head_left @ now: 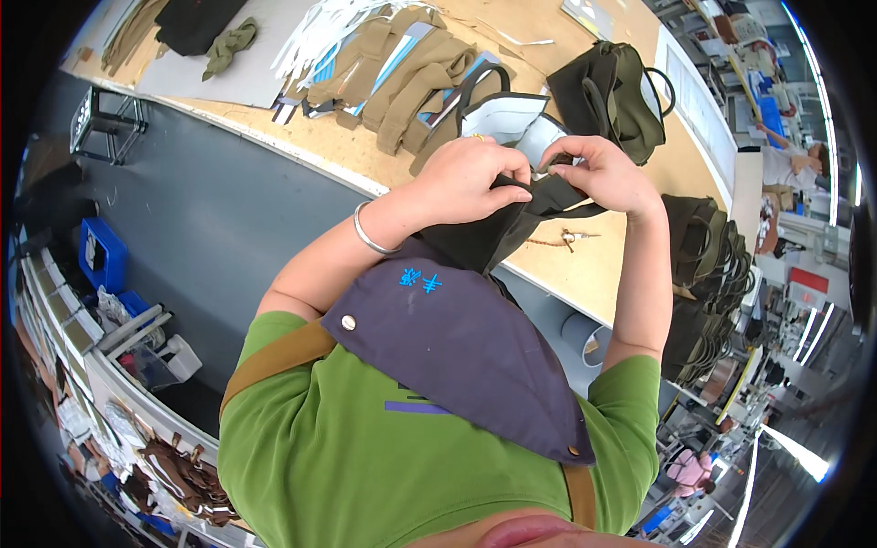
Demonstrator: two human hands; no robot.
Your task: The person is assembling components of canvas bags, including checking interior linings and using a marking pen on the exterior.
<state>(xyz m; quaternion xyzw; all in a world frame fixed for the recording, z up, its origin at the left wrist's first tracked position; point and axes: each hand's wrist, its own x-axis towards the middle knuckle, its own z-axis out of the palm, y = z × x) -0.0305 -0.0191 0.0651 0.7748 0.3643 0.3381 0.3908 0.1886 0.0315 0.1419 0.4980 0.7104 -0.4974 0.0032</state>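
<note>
A dark fabric bag [484, 236] hangs in front of my apron at the table's edge. Its pale lining [507, 117] and a dark loop handle show beyond my hands. My left hand [470, 178] is closed, thumb and fingers pinching the bag's dark cloth. Close by on the right, my right hand [607, 173] pinches a dark edge of the same bag between curled fingers and thumb. A dark strap [555, 194] runs between the two hands. Just what lies under the right fingertips is partly hidden. Small thread snips [568, 239] with a brown cord lie on the table below my right hand.
On the wooden table [585, 274], bundles of tan fabric straps [402, 82] with white strips lie at the far left. A dark olive bag [612, 100] stands at the far right. Several dark bags [703, 283] hang or stack past my right arm. A stool [108, 123] stands left.
</note>
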